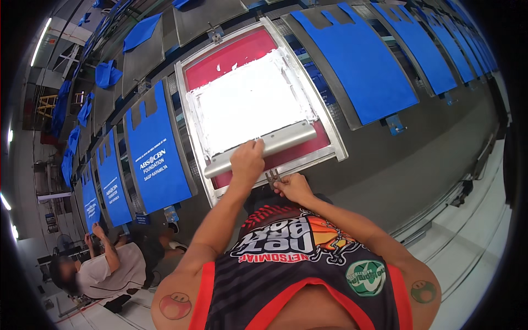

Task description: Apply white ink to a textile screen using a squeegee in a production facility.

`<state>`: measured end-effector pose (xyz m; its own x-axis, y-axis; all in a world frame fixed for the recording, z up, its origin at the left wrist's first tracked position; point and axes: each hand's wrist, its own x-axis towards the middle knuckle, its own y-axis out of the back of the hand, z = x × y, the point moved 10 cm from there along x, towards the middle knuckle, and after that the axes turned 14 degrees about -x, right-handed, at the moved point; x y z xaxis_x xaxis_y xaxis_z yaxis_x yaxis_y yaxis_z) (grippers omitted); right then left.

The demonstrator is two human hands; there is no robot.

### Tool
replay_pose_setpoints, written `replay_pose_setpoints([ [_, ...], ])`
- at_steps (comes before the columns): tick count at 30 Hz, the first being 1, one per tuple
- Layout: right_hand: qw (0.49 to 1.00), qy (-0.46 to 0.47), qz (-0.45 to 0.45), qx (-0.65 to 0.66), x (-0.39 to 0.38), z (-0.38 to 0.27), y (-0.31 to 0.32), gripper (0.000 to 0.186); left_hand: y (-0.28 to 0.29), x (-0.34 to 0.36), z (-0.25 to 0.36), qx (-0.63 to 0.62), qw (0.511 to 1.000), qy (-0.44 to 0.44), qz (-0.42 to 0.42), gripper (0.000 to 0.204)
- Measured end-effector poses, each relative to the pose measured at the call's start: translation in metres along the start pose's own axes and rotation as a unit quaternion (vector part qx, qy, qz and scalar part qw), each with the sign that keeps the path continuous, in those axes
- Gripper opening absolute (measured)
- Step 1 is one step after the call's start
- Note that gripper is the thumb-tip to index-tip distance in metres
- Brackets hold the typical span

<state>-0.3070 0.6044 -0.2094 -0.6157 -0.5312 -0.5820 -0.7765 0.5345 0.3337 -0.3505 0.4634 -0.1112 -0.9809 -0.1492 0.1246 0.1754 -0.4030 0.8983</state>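
A silver-framed screen with red mesh lies ahead of me, covered by a wide patch of thick white ink. A long metal squeegee lies across the screen's near part, and my left hand is closed on its middle. Just right and below, my right hand grips a dark pronged metal fitting at the frame's near edge.
Blue cut fabric pieces, some printed in white, lie on a long row of metal platens either side. A co-worker at lower left reaches to one piece. A grey rail runs along the near side.
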Motion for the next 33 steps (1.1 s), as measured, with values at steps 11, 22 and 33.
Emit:
replay_pose_setpoints([
  [11, 0.998, 0.014, -0.035, -0.041, -0.001, 0.005, -0.006, 0.024, 0.002, 0.136, -0.1, 0.055, 0.993, -0.043, 0.095, 0.011],
  [22, 0.964, 0.026, 0.166, -0.204, 0.014, -0.076, 0.183, 0.054, 0.091, 0.089, -0.194, -0.323, 0.908, 0.248, -0.097, 0.044],
  [33, 0.962, -0.084, 0.257, -0.045, 0.047, 0.056, 0.246, 0.057, 0.055, 0.036, -0.222, -0.678, 0.623, 0.372, 0.118, 0.042],
])
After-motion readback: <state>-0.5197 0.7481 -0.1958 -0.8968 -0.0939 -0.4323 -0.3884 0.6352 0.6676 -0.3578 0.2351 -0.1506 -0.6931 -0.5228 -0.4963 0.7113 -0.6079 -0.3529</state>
